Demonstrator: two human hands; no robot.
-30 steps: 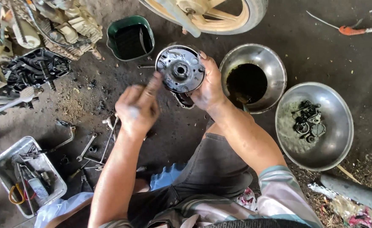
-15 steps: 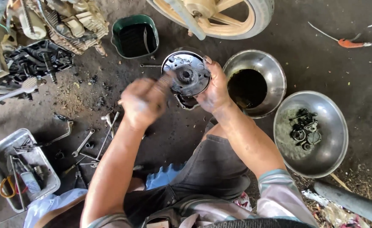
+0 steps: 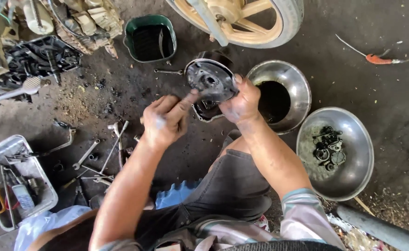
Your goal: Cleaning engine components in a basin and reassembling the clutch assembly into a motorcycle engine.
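A round, greasy metal engine part (image 3: 210, 79) with a hub in its middle is held up over the dirt floor. My right hand (image 3: 241, 102) grips its lower right rim. My left hand (image 3: 165, 118) is beside it at the lower left, fingers curled, with the forefinger and thumb reaching onto the part's face; whether something small sits in those fingers is blurred. A dark cover piece (image 3: 204, 109) lies on the ground under the part.
Steel bowl of dark oil (image 3: 286, 76) sits right of the part; a second steel bowl (image 3: 353, 158) holds small parts. Green tub (image 3: 148, 37), wheel (image 3: 255, 21), engine block (image 3: 42, 56), loose spanners (image 3: 95, 155) and a tool tray (image 3: 14, 186) lie around.
The view has shifted a little. My left hand has moved from pressing flat near the part to a curled pose, fingertips on its face. My right hand keeps its grip.
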